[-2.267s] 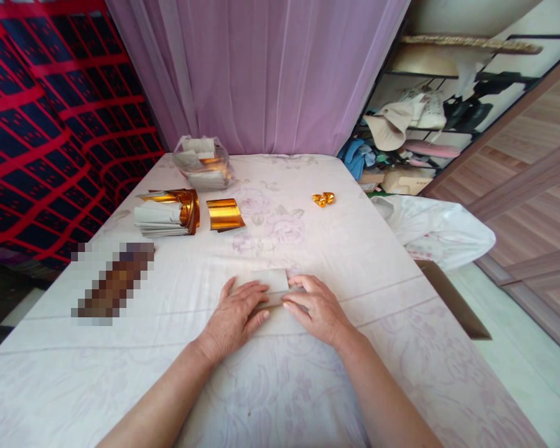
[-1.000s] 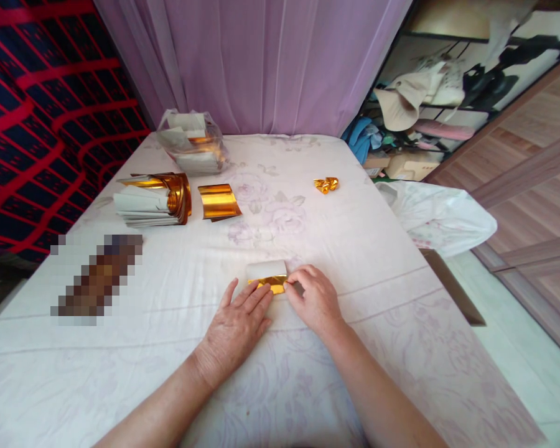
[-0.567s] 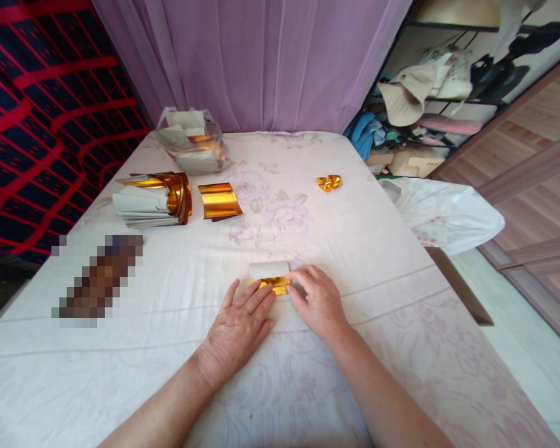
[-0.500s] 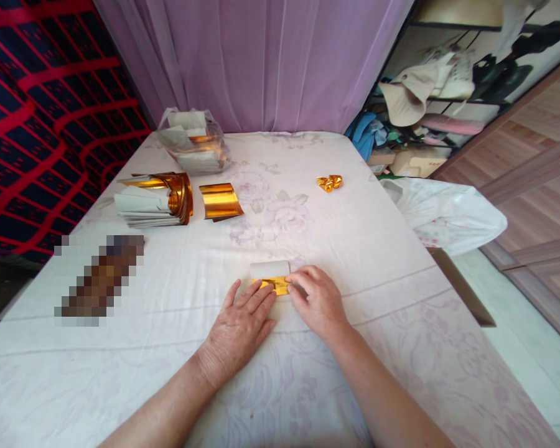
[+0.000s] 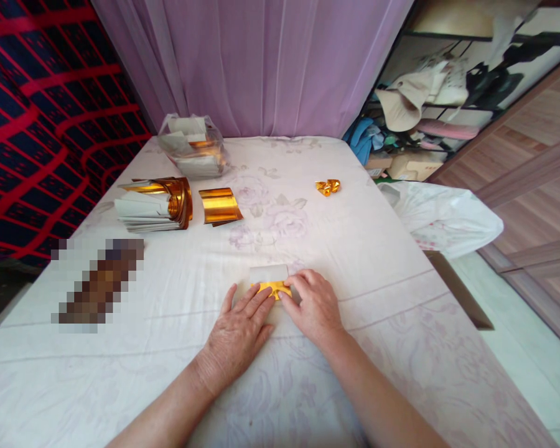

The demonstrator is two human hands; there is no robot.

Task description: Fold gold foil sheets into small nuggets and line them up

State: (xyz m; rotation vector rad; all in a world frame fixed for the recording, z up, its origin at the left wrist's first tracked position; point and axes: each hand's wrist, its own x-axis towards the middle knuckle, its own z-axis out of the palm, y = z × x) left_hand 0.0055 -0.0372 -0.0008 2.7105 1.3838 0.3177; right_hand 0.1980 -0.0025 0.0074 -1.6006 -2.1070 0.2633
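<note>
A small sheet of paper (image 5: 269,274), white on one face and gold foil on the other, lies on the white floral cloth (image 5: 308,249) in front of me. Its near edge is folded over, so a gold strip shows. My left hand (image 5: 237,330) lies flat with its fingertips pressing the left part of the fold. The thumb and fingers of my right hand (image 5: 312,305) pinch the right end of the gold strip.
At the back left lie a stack of gold foil sheets (image 5: 156,204), a single curled gold sheet (image 5: 220,206) and a clear bag of sheets (image 5: 193,146). A small folded gold piece (image 5: 327,186) sits at the back right. A white plastic bag (image 5: 441,214) hangs off the right edge.
The near edge of the sheet has been turned over, showing gold where only white showed before. In the last half second my right fingers slid left along the fold.
</note>
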